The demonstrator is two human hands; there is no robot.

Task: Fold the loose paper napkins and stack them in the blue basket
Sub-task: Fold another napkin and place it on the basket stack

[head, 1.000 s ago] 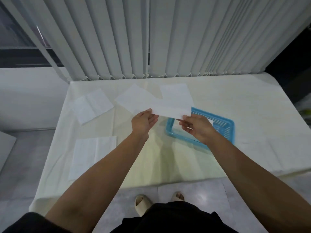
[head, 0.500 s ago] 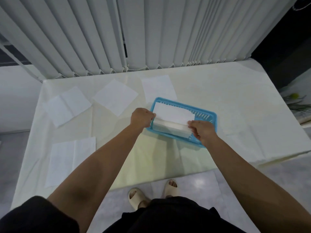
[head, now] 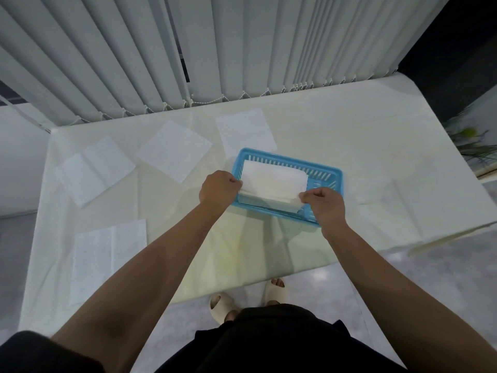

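A folded white napkin (head: 273, 181) lies over the blue basket (head: 326, 172) in the middle of the table. My left hand (head: 219, 189) pinches its left end at the basket's left rim. At the front right rim, my right hand (head: 324, 201) pinches the napkin's right end. More white paper shows under the held napkin inside the basket. Several loose napkins lie flat on the table: one behind the basket (head: 244, 131), one at centre left (head: 174, 150), one at far left (head: 94, 170), one at the near left (head: 107, 255).
The table (head: 376, 146) wears a pale cloth and ends close to my body. Vertical blinds (head: 215, 49) hang along its far edge. A green plant (head: 470, 141) sits off the right side. My sandalled feet (head: 242, 300) stand on the grey floor.
Both hands carried the folded napkin from above the table down onto the blue basket. My view shifted left and closer, so the basket now sits near the centre.
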